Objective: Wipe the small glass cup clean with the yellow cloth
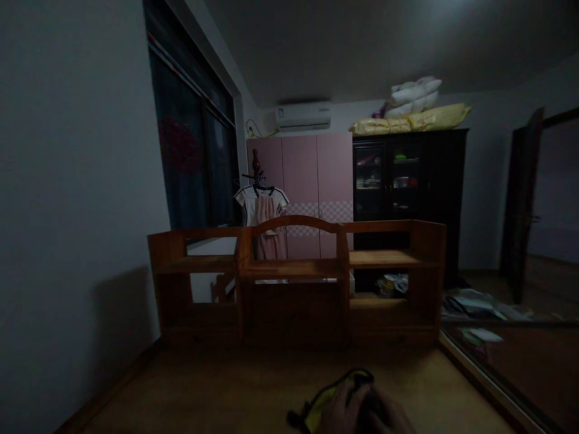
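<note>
At the bottom of the head view, both of my hands are close together over the wooden desktop. My left hand (335,413) is closed on a yellow cloth with black edging (320,402), which spreads out to its left and beyond its fingers. Beside it, my right hand (389,411) is bent over the same cloth, its fingers closed around a dark part of it. The room is dim, so the fingertips and the underside of the cloth are hard to make out.
A wooden desktop (217,386) lies in front of me, with a wooden shelf unit (294,268) along its far edge. A wall (81,181) borders the left. Behind stand pink wardrobe doors (301,163), a dark cabinet (446,181) and hanging clothes (266,208).
</note>
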Motion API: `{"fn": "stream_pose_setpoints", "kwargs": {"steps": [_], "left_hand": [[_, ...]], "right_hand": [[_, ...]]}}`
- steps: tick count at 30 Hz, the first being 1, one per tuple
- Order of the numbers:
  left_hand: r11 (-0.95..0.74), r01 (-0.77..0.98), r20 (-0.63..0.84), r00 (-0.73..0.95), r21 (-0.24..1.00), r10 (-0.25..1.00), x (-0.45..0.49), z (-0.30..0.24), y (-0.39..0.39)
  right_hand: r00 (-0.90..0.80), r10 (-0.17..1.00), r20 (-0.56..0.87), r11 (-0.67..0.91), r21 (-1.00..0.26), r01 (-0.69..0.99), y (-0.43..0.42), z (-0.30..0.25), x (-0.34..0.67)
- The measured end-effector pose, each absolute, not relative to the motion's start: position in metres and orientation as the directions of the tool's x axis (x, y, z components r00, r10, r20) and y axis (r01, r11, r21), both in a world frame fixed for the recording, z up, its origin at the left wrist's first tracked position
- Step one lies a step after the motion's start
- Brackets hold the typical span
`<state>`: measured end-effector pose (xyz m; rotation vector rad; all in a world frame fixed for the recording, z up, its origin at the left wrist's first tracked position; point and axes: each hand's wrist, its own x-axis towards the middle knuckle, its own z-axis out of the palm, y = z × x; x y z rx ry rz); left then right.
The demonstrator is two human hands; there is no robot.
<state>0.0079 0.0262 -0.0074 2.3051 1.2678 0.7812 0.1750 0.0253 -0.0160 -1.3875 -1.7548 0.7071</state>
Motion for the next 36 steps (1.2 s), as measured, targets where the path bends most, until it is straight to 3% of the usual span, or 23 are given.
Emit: {"fn": "stream_pose_setpoints", "kwargs": {"steps": [2,8,16,23,28,32,36], "left_hand": [[-0.526,0.636,0.3,0.436,0.565,0.848,0.009,-0.017,0.024],[-0.618,0.583,0.412,0.46,0.528,0.786,0.003,-0.025,0.014],[-0.687,0.556,0.444,0.524,0.468,0.727,0.003,-0.026,0.014],[-0.707,0.535,0.487,0.513,0.463,0.707,0.003,-0.026,0.017],[-0.7,0.554,0.449,0.538,0.45,0.714,0.004,-0.025,0.016],[-0.689,0.58,0.412,0.553,0.434,0.724,0.005,-0.027,0.015],[-0.699,0.575,0.422,0.557,0.425,0.715,0.004,-0.024,0.011]], "right_hand": [[-0.094,0.968,0.231,0.248,-0.838,0.486,0.024,-0.022,0.176],[-0.336,0.918,0.212,0.343,-0.849,0.401,0.022,-0.014,0.185],[-0.137,0.927,0.349,0.358,-0.714,0.602,0.005,-0.01,0.177],[-0.055,0.953,0.298,0.214,-0.536,0.817,-0.011,0.018,0.169],[-0.087,0.933,0.35,0.323,-0.703,0.634,-0.011,-0.004,0.167],[-0.071,0.965,0.252,0.258,-0.867,0.426,-0.006,-0.021,0.166],[-0.063,0.937,0.344,0.333,-0.82,0.466,-0.007,-0.018,0.166]]}}
